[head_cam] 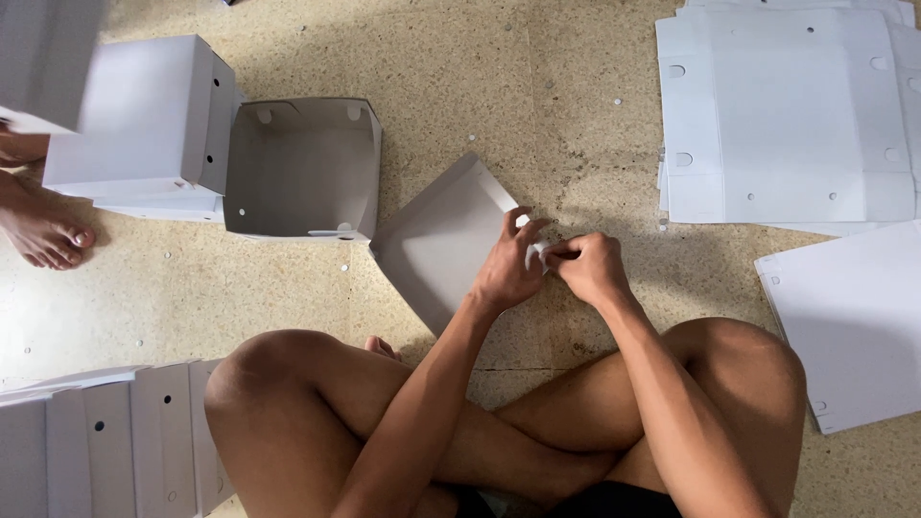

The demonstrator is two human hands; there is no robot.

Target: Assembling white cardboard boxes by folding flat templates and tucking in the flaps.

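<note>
At frame centre a flap of the half-folded cardboard sheet (441, 240) is pinched by left hand (508, 273) and right hand (590, 269), while one assembled box (302, 168) is already standing upper left.

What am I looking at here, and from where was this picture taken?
This is a single view from a camera worn on a person's head, looking down. The person sits cross-legged on a speckled floor. Their left hand and right hand meet at the edge of a grey cardboard sheet, pinching a small white piece between them. Nearby stand an open box and a closed box. Flat cardboard blanks are stacked at upper right, with more boxes at lower left. Another person's foot shows at the left edge.
</note>
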